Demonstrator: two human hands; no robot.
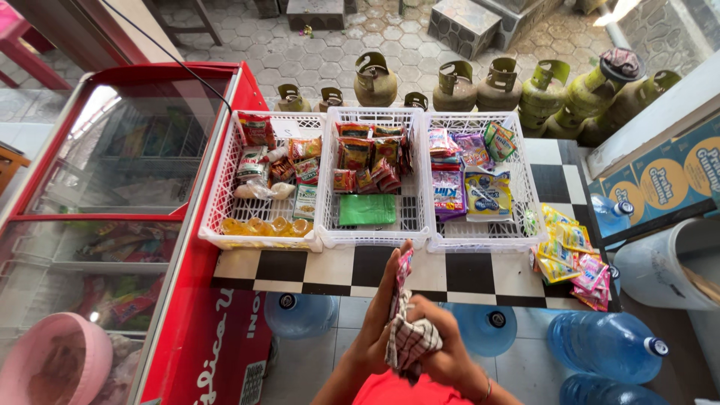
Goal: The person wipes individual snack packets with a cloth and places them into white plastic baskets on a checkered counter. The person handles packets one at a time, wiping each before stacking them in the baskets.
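Hands meet low in the head view, just in front of the checkered counter. Left hand is closed around a pink sachet that sticks up past its fingertips toward the counter edge, while right hand is curled shut on a checked cloth bunched between the two palms; the cloth touches both hands and the lower end of the sachet. On the counter, beyond the hands, three white baskets stand side by side and touching: the middle basket holds red and orange snack packets and a flat green packet, the left basket holds mixed packets and a row of small yellow cups, and the right basket holds purple, blue and green pouches. Loose yellow and pink sachets lie at the counter's right end. A red glass-topped freezer adjoins the counter's left side. Blue water jugs stand on the floor under and in front of the counter, and green gas cylinders line up behind it.
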